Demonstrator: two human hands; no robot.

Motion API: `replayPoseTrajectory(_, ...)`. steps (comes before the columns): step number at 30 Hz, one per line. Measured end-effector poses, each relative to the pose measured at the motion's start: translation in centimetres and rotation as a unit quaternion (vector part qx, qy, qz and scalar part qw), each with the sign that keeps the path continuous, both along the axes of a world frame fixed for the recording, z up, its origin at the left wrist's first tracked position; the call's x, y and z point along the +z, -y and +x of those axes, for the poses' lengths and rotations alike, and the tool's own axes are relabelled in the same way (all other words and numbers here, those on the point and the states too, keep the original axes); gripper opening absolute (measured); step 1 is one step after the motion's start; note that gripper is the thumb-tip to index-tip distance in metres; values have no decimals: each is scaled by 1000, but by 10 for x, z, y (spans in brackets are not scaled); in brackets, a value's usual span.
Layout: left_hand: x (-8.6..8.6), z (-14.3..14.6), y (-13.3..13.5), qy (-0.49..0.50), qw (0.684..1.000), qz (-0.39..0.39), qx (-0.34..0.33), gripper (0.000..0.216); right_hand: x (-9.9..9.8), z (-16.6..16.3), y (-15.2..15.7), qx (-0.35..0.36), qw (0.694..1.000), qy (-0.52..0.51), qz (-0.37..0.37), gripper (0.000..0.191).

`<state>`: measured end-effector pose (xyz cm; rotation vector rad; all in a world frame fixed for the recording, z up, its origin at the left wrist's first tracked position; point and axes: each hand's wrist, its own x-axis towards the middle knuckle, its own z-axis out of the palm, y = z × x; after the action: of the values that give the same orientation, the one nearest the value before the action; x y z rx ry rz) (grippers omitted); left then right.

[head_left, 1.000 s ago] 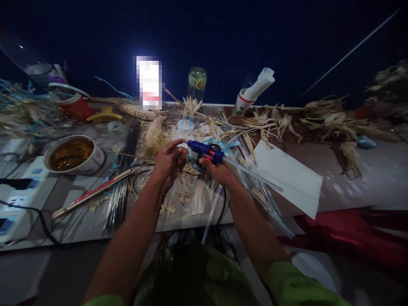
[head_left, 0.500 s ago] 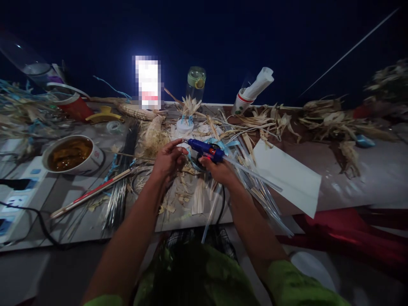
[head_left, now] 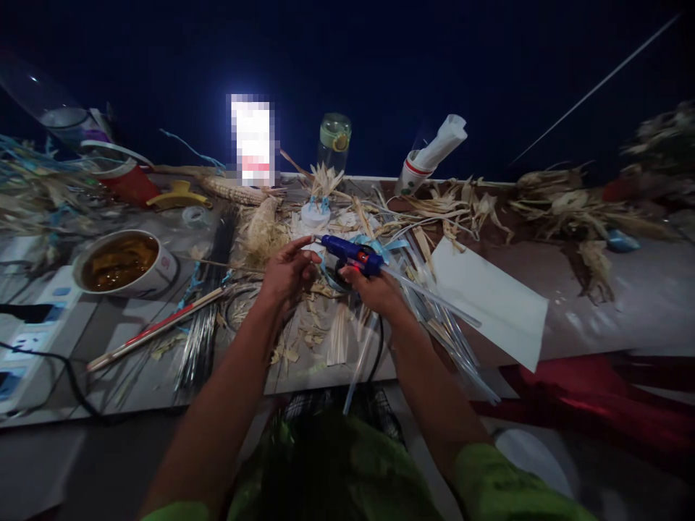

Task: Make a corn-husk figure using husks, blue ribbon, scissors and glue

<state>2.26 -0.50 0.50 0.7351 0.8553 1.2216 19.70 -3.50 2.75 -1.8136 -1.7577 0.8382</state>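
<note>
My right hand is wrapped round the handle of a blue hot glue gun, with a small light glowing red on its body. A clear glue stick sticks out of the gun's back end, towards the right. The gun's nozzle points left, at my left hand. There the index finger is stretched out by the nozzle tip, with the thumb apart below it and the other fingers curled. I see nothing held in it. Behind the gun stands a small white round piece topped by a dried husk tuft tied with blue strips.
On the left are a bowl of brown liquid, a power strip, a red-striped stick and thin wires. Clear glue sticks and white card lie right. A bottle and a corn cob are behind.
</note>
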Motion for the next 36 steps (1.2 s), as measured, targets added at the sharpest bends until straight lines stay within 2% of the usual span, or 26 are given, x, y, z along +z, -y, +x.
replayPoseTrajectory(8,1,-1,-1,-3,1000,-20,10,43,2,-2,3,31,1000,3,5,46)
replayPoseTrajectory(16,1,0,-1,-4,1000,-10,5,42,1,-2,1,5,1000,-1,1,51)
replayPoseTrajectory(23,3,0,0,-10,1000,-15,14,42,0,-2,2,10,1000,-3,-3,50)
replayPoseTrajectory(29,3,1,0,-6,1000,-16,8,41,-3,0,2,8,998,-58,7,49)
replayPoseTrajectory(33,1,0,-1,4,1000,-20,3,39,5,1,5,4,991,-128,31,45)
replayPoseTrajectory(36,2,-1,-1,11,1000,-17,-9,39,17,9,11,-1,991,-130,38,47)
